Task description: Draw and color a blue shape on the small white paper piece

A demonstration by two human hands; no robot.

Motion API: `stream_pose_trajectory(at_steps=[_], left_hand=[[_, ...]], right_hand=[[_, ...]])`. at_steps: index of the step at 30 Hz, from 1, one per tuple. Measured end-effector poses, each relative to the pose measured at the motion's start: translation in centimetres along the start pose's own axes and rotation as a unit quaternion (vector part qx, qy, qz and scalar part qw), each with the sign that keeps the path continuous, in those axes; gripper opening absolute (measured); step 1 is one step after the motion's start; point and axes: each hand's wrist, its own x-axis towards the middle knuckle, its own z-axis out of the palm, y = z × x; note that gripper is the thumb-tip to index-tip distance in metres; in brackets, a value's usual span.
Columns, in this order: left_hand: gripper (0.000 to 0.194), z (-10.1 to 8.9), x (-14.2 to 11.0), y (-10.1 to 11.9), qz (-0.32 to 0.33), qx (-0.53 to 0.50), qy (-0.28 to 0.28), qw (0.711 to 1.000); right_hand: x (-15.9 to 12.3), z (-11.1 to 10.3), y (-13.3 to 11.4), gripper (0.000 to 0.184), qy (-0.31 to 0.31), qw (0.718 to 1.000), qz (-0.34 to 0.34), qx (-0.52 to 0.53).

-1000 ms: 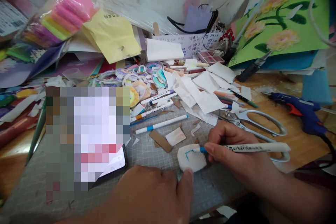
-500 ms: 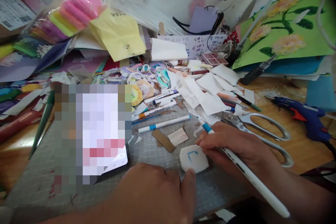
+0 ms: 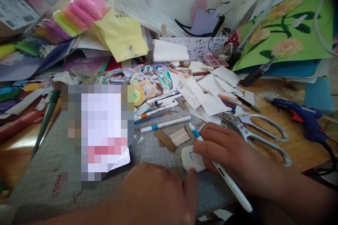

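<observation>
My right hand (image 3: 227,147) grips a slim white marker (image 3: 233,184) with a blue band near its upper end. That end points away from me, over the mat beyond the pad. Under my right fingers lies a small white textured pad (image 3: 187,161) with thin blue angled lines drawn on it; its right side is hidden. My left hand (image 3: 161,191) is curled, one digit pressing the near edge of the pad to hold it against the grey cutting mat (image 3: 155,156). A capped-looking white and blue marker (image 3: 167,123) and cardboard scraps (image 3: 165,140) lie just beyond.
A phone (image 3: 128,158), mostly blurred out, is left of my hands. Metal scissors (image 3: 260,135) and a blue glue gun (image 3: 301,116) lie right. Behind are white paper scraps (image 3: 203,91), pens, coloured cut-outs (image 3: 148,88) and a green flower picture (image 3: 285,31).
My right hand has shifted left over the pad, covering more of its right side. The marker has swung steeper, both ends moving left. My left hand stays at the pad's edge.
</observation>
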Motion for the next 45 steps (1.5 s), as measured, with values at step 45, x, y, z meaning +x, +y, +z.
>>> stream_pose_trajectory(at_steps=[45], left_hand=[[0.031, 0.7, -0.4, -0.3, 0.013, 0.033, 0.037, 0.999]], right_hand=[[-2.4, 0.7, 0.6, 0.012, 0.143, 0.851, 0.318, 0.392]])
